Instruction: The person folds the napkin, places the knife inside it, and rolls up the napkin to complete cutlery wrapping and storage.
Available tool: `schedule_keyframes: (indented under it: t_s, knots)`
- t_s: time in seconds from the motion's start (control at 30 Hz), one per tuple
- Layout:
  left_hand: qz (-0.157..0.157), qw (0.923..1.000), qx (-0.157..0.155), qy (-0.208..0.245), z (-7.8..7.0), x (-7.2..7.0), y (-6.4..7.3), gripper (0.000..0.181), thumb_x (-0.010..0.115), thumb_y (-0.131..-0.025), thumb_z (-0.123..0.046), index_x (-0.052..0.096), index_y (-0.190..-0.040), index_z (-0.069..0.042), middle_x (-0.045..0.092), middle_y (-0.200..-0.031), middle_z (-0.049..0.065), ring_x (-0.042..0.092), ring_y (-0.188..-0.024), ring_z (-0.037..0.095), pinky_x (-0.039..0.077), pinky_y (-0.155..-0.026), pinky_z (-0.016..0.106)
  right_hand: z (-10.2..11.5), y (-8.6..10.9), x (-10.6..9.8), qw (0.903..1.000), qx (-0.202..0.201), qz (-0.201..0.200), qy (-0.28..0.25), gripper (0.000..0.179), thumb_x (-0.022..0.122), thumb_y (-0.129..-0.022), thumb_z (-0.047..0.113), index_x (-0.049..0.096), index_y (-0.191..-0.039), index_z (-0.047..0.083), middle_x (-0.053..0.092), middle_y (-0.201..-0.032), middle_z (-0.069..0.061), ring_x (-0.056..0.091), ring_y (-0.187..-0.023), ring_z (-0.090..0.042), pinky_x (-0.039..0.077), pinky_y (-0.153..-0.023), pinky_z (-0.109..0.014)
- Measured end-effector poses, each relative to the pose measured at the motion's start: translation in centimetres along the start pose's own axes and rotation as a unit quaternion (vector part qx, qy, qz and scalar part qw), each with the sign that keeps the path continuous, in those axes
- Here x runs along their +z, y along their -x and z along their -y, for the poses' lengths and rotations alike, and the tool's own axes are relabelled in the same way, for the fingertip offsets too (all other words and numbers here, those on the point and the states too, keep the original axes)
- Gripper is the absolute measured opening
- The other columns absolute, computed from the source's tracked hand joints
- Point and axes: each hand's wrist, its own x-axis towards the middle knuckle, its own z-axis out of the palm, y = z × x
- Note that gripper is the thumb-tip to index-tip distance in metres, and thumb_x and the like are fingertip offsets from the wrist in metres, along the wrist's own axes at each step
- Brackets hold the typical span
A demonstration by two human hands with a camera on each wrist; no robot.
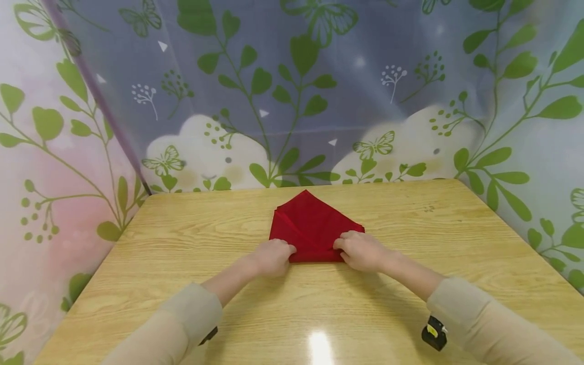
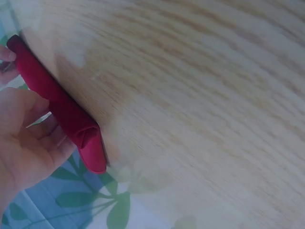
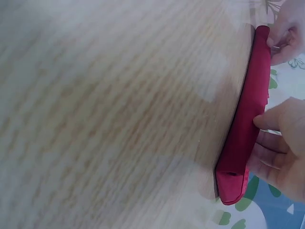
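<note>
A folded red cloth [image 1: 315,218] lies on the wooden table with one pointed corner facing the back wall. Its near edge is turned over into a thick roll, and the end of that red cloth [image 2: 88,136] shows folded layers in the left wrist view. My left hand [image 1: 274,257] grips the roll near its left end. On the right part of the same edge, my right hand [image 1: 362,251] pinches the cloth. Seen from the right wrist, the thumb of my right hand [image 3: 286,148] presses on the roll while the other fingers are partly hidden behind it.
The wood-grain table [image 1: 191,223] reaches back to a hanging fabric wall [image 1: 319,142] printed with leaves and butterflies, with more such fabric at both sides. A small black device [image 1: 434,333] is by the right sleeve.
</note>
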Motion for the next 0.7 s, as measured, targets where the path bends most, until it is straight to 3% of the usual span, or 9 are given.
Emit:
schedule_keyframes:
  t_s: [0.17, 0.37, 0.53, 0.7]
  knots:
    - [0.004, 0.9999, -0.009, 0.010, 0.1, 0.1, -0.2, 0.025, 0.052, -0.085, 0.000, 0.066, -0.106, -0.002, 0.063, -0.092, 0.010, 0.058, -0.091, 0.024, 0.046, -0.081, 0.032, 0.2, 0.1, 0.3, 0.9994, -0.005, -0.025, 0.023, 0.014, 0.068, -0.078, 0.001, 0.059, -0.088, 0.006, 0.062, -0.081, -0.006, 0.060, -0.074, -0.020, 0.050, -0.063, -0.029]
    - [0.012, 0.9997, -0.019, 0.011, 0.2, 0.0, -0.5, 0.025, 0.052, -0.086, -0.001, 0.068, -0.106, -0.003, 0.056, -0.086, 0.010, 0.048, -0.086, 0.022, 0.040, -0.079, 0.032, 0.6, 0.1, 0.4, 0.9981, -0.005, -0.021, 0.058, 0.015, 0.070, -0.079, 0.010, 0.056, -0.084, 0.007, 0.052, -0.076, -0.002, 0.053, -0.068, -0.016, 0.046, -0.060, -0.026]
    - [0.016, 0.9997, -0.010, 0.014, 0.4, -0.1, -0.8, 0.026, 0.053, -0.084, 0.001, 0.069, -0.103, -0.003, 0.058, -0.083, 0.009, 0.051, -0.084, 0.022, 0.042, -0.077, 0.031, 1.1, 0.0, 0.4, 0.9967, 0.006, -0.003, 0.080, 0.024, 0.074, -0.077, 0.017, 0.054, -0.087, 0.007, 0.050, -0.080, -0.003, 0.052, -0.071, -0.018, 0.046, -0.058, -0.029]
    - [0.032, 0.9989, -0.018, 0.030, 0.5, -0.3, -1.1, 0.029, 0.053, -0.083, 0.002, 0.068, -0.107, -0.002, 0.062, -0.089, 0.010, 0.054, -0.090, 0.023, 0.044, -0.078, 0.031, 1.1, -0.1, 0.9, 0.9948, 0.014, -0.028, 0.097, 0.019, 0.072, -0.078, 0.013, 0.055, -0.084, 0.007, 0.050, -0.082, -0.005, 0.050, -0.073, -0.021, 0.047, -0.057, -0.031]
